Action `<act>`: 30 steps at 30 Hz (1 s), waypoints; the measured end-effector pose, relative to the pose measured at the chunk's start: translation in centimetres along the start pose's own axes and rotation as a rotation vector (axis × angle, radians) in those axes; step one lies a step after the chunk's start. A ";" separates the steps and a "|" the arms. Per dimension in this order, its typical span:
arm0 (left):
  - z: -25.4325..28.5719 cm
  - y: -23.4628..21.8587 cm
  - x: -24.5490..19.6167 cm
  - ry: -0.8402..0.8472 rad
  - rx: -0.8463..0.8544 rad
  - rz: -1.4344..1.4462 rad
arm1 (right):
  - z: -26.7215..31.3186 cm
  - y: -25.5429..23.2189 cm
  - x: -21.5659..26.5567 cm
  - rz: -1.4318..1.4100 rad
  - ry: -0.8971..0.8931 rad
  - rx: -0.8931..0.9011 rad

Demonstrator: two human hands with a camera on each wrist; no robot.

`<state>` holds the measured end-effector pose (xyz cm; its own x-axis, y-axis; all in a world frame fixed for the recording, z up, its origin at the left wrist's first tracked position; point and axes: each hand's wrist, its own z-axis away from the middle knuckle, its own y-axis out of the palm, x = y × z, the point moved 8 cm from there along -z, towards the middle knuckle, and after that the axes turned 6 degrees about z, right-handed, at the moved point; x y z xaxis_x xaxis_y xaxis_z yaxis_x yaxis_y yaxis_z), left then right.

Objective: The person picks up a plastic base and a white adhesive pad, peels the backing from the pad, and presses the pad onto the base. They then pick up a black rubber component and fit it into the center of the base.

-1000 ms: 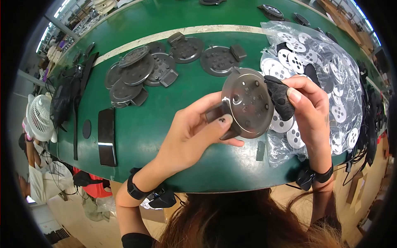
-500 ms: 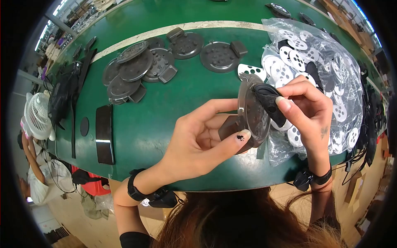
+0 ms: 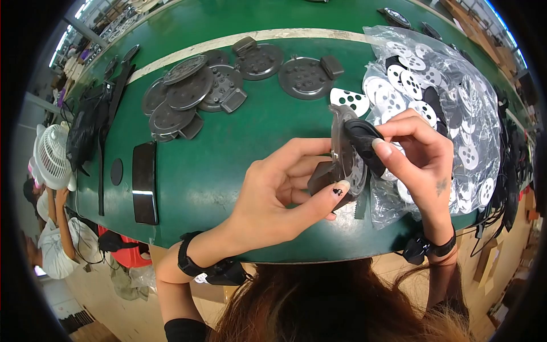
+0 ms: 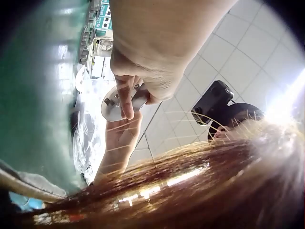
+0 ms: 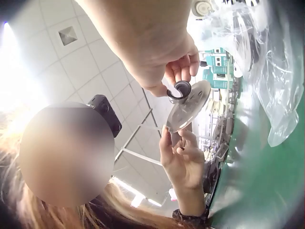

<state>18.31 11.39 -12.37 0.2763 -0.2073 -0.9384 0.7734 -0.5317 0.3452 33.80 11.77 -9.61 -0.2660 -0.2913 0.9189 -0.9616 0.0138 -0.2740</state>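
My left hand [image 3: 268, 191] grips a translucent grey plastic disc [image 3: 342, 142] by the dark block on its rim, the thumb pressed along the block. The disc stands tilted, nearly edge-on in the head view; its broad face shows in the right wrist view. Close against its right side, my right hand [image 3: 424, 154] pinches a black, flexible pad [image 3: 364, 139] between thumb and fingers. The pad is bent, and its curled rim [image 5: 181, 89] shows at the disc's edge in the right wrist view. The right fingertips behind the pad are partly hidden.
Several similar grey discs [image 3: 188, 88] lie at the back left of the green table [image 3: 245, 128]. A clear plastic bag [image 3: 390, 208] with white perforated discs [image 3: 410, 82] lies at right, one white disc [image 3: 348, 101] beside it. A dark glossy slab [image 3: 145, 182] and small dark oval [image 3: 117, 172] lie at left.
The grey disc has turned from facing the camera to nearly edge-on. The black pad has moved left and bent more against it. A white disc behind has come into sight.
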 end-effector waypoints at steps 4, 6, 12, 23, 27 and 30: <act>-0.2 0.0 -0.2 0.087 0.028 -0.026 | -0.1 0.4 -0.5 -0.002 -0.017 0.000; -0.3 -0.2 0.2 0.097 0.047 -0.026 | 0.1 0.4 0.3 0.110 -0.138 -0.045; -0.4 0.4 0.6 0.100 0.036 0.080 | 0.8 0.8 0.8 0.396 -0.286 -0.086; -1.0 -1.7 1.3 0.075 -0.068 -0.124 | 0.1 0.4 -1.2 -0.041 0.181 0.050; -1.3 -1.6 1.4 -0.158 0.164 -0.142 | 0.0 2.2 -2.1 -0.248 0.485 0.495; -2.8 -4.8 0.1 0.070 0.045 -0.129 | -1.5 1.4 -3.7 -0.127 0.606 0.496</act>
<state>16.26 16.22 -14.14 0.2169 -0.0783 -0.9730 0.7792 -0.5865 0.2209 33.29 14.31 -12.97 -0.2832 0.3112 0.9072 -0.8828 -0.4542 -0.1198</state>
